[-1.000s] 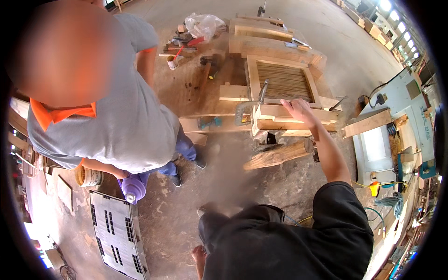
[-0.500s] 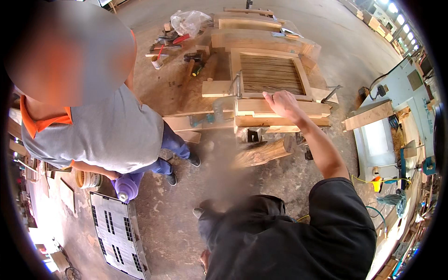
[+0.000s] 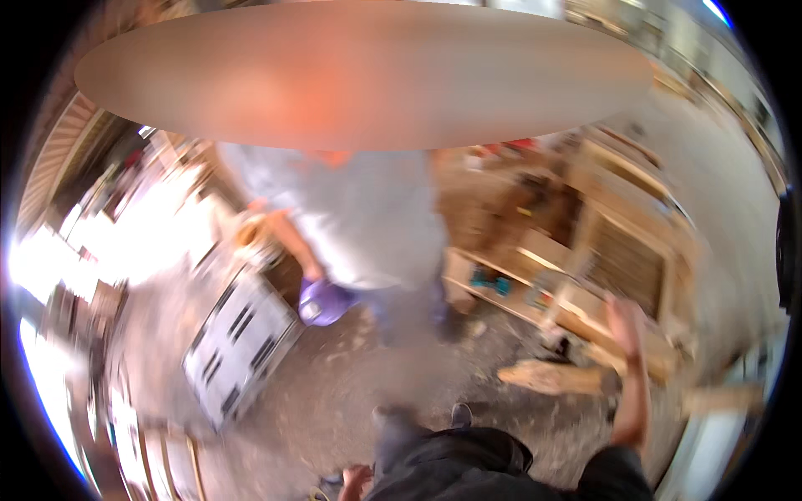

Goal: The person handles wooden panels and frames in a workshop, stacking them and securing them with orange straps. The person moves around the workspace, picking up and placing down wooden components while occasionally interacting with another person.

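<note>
My right hand (image 3: 625,324) is on the near edge of a stack of pale wooden boards (image 3: 585,302), beside a wooden frame with a dark slatted panel (image 3: 625,265). Motion smears its fingers, so I cannot tell whether they are closed. Low beside my body hangs my left hand (image 3: 356,478), only partly in view and blurred; what it might hold does not show. Across from me stands a co-worker in a grey shirt (image 3: 368,221), whose lowered hand (image 3: 313,271) is at a rounded purple thing (image 3: 326,302).
A pale panel with dark slots (image 3: 238,351) stands low on the left, near a round yellowish bucket (image 3: 255,238). A rough piece of timber (image 3: 555,377) lies beneath the boards. Blurred tools (image 3: 530,192) lie on the brown work surface beyond.
The view has swung left, bringing the co-worker to the middle and the wooden frame to the right. My right hand stays at the boards. More of my left hand shows.
</note>
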Available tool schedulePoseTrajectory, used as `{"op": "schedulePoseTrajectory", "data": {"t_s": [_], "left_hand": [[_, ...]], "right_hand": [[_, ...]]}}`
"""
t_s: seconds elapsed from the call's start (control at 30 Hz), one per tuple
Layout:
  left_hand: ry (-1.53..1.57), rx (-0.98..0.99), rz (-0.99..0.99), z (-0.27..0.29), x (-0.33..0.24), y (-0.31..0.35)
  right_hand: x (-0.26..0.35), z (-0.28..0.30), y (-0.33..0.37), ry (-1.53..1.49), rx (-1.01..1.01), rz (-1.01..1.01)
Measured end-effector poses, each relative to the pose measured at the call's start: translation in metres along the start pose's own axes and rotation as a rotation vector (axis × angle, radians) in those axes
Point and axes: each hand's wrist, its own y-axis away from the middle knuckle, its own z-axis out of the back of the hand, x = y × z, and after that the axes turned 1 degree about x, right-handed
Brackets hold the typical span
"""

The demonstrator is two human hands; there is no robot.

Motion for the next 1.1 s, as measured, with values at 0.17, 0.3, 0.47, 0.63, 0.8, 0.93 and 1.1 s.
{"op": "schedulePoseTrajectory", "data": {"t_s": [0.17, 0.3, 0.47, 0.63, 0.8, 0.93, 1.1], "left_hand": [[-0.304, -0.237, -0.09, -0.012, -0.001, 0.024], [-0.296, -0.432, -0.124, -0.022, -0.002, 0.039], [-0.661, -0.422, -0.152, -0.015, 0.012, 0.036], [-0.47, -0.469, 0.003, -0.005, 0.037, 0.04], [-0.406, -0.514, -0.034, 0.011, 0.056, 0.039], [-0.246, -0.531, -0.037, 0.022, 0.08, 0.028], [0.404, -0.49, -0.09, 0.102, 0.035, 0.042]], "right_hand": [[-0.02, -0.02, 0.008, 0.083, -0.048, -0.301], [-0.042, -0.033, -0.001, 0.215, -0.22, -0.165], [-0.06, -0.046, -0.012, 0.318, -0.279, -0.067], [-0.078, -0.017, -0.007, 0.255, -0.254, 0.042], [-0.017, 0.012, -0.016, -0.058, -0.649, 0.224], [0.1, -0.019, -0.009, -0.43, -0.568, 0.322], [0.205, -0.127, 0.064, -0.92, 0.378, 0.156]]}}
